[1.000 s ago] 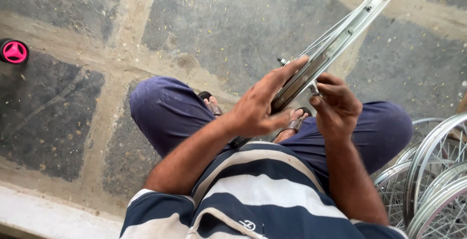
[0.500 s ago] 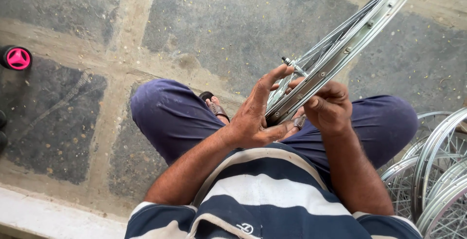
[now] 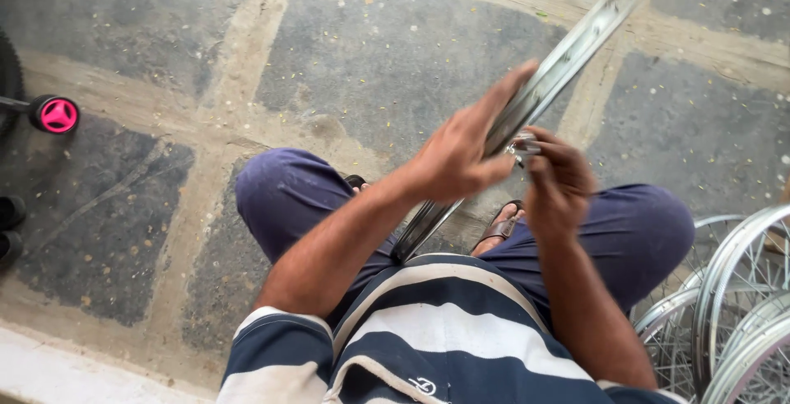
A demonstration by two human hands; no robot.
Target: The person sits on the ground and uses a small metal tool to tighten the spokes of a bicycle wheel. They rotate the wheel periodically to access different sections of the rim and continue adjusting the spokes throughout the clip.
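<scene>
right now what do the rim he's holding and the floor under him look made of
Rim: looks like bright plated or polished metal, going by its silvery sheen; steel or alloy cannot be told. Both the left hand and right hand hold it. Floor: dark grey stone slabs, matt and speckled, with pale mortar joints between them.

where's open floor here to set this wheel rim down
Free: stone floor ahead of the knees, and the slab between the pink wheel and left knee. Crowded: spoked wheels at the right; both hands hold the rim.
</scene>
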